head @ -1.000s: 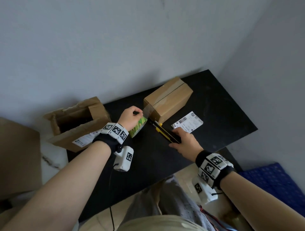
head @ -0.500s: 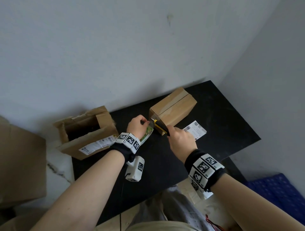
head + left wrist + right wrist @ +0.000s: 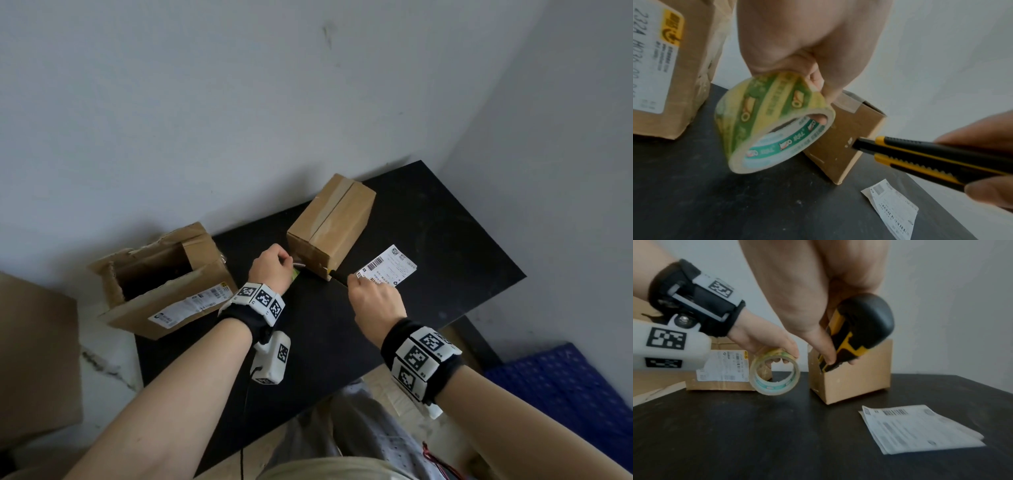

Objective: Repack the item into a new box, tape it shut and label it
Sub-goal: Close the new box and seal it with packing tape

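A closed brown box [image 3: 330, 226] with clear tape along its top seam stands on the black table [image 3: 445, 260]. My left hand [image 3: 270, 267] grips a roll of clear tape [image 3: 772, 123] with a green and yellow core, just left of the box's near end [image 3: 851, 376]. My right hand [image 3: 371, 298] grips a yellow and black utility knife [image 3: 920, 155], its tip at the box's near corner [image 3: 846, 141]. Whether the tape strip still joins roll and box is unclear. A white shipping label [image 3: 387, 269] lies on the table right of the box.
An opened, torn cardboard box [image 3: 161, 277] with an old label [image 3: 191, 305] sits at the table's left edge. A large flat piece of cardboard [image 3: 34, 359] stands at far left. A blue crate [image 3: 561, 387] is on the floor at right. A wall runs behind the table.
My right hand picked the knife up from the table and brought it to the box's near end, now at its lower corner. The left hand kept the tape roll beside the box.
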### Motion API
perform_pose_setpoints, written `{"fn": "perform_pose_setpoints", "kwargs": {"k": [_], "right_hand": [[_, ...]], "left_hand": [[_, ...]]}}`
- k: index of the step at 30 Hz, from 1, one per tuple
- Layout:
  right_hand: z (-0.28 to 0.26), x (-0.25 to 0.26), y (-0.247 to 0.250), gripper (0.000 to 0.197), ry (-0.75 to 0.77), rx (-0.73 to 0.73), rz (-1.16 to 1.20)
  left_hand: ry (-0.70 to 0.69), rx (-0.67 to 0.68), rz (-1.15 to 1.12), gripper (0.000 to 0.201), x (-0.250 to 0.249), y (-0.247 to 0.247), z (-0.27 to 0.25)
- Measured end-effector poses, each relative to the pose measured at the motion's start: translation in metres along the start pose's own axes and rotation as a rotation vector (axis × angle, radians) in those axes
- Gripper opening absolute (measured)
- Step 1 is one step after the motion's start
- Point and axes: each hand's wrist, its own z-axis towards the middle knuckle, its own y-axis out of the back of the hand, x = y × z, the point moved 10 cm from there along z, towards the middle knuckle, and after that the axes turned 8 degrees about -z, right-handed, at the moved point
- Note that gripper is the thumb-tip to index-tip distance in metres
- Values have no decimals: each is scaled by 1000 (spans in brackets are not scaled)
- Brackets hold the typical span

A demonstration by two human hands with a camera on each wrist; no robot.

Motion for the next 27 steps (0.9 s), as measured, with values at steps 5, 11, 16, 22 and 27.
{"fn": "perform_pose_setpoints", "kwargs": {"k": [5, 11, 16, 22, 27], "right_hand": [[4, -27, -41, 28, -136, 75, 349], [22, -24, -105, 39, -198, 252, 772], [35, -14, -123, 39, -201, 254, 894], [42, -4, -118, 46, -82, 207, 690], [36, -4, -107, 47, -24, 123, 623]], "left_hand": [[31, 51, -45, 11, 10, -7, -4], [74, 68, -107, 10, 26, -10, -12], [56, 38, -178, 9, 34, -5, -16], [41, 26, -236, 9, 35, -4, -18], [51, 20, -260, 9, 34, -4, -21]]}}
